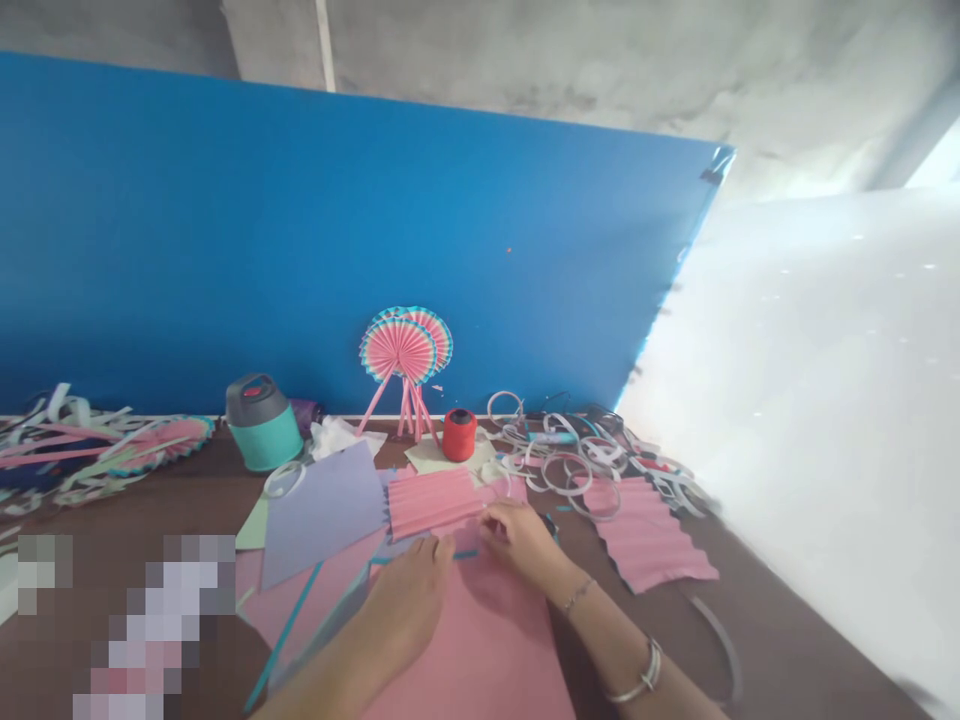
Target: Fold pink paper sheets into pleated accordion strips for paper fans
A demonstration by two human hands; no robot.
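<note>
A pink paper sheet (480,640) with a blue strip along its far edge lies in front of me. My left hand (416,595) is closed at the far left part of that edge, its fingertips bent onto the paper and its thumb hidden. At the right part of the same edge, my right hand (517,540) pinches the paper between thumb and curled fingers. Just beyond both hands lies a pleated pink paper (431,500). Another pleated pink sheet (649,535) rests to the right of my right hand.
Finished paper fans (405,345) lean on the blue partition (375,220). A red thread spool (459,435) and a teal-and-grey container (262,425) stand at the back. Curled white strips (574,470) are heaped right; lilac paper (326,510) and more fans (165,445) lie left.
</note>
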